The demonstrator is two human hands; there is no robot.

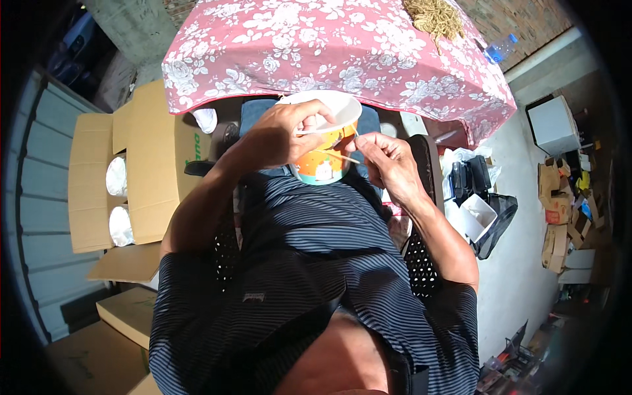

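A round paper bucket (321,172), white inside and printed orange, yellow and teal outside, is tilted on my lap. My left hand (289,131) grips its rim on the left side, with the fingers curled over the edge and the thumb on the outer wall. Close to the bucket's right side, my right hand (388,161) has thumb and forefinger pinched together on a thin pale cord (342,157). Part of that cord crosses the front of the bucket. Where it meets the wall is too small to make out.
Ahead is a table under a pink floral cloth (283,46), bearing a heap of tan cords (434,23) and a plastic bottle (501,49). An open carton (151,158) holding white round items stands left. Bags and a white box (478,217) lie right, before piled cardboard (556,217).
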